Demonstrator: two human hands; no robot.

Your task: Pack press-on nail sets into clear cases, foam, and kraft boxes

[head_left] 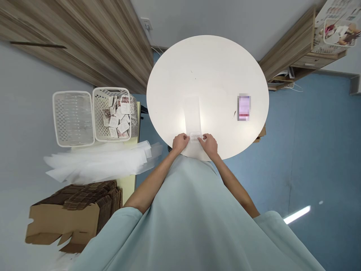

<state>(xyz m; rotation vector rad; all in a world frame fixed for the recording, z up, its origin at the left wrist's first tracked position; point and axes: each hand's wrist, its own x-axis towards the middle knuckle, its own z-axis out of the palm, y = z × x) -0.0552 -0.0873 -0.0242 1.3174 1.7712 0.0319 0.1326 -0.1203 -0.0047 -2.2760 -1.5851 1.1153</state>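
On the near part of the white round table (pixel 225 64) lies a thin translucent white packing sheet (pixel 192 113), stretched out away from my body. A small clear plastic box (pixel 195 137) rests on the sheet's near part; its contents are too faint to make out. My left hand (pixel 181 142) grips the box's left side with curled fingers. At the right side, my right hand (pixel 209 144) closes on the box with its thumb at the edge. Both hands stay low, close to the tabletop.
A blurred-out phone-like item (pixel 244 107) lies on the table's right. To the left are a basket of small packets (pixel 111 140), a basket of clear plastic pieces (pixel 73 144), stacked white sheets (pixel 98 162) and flattened cardboard boxes (pixel 64 222). A wooden cabinet (pixel 299 60) stands right.
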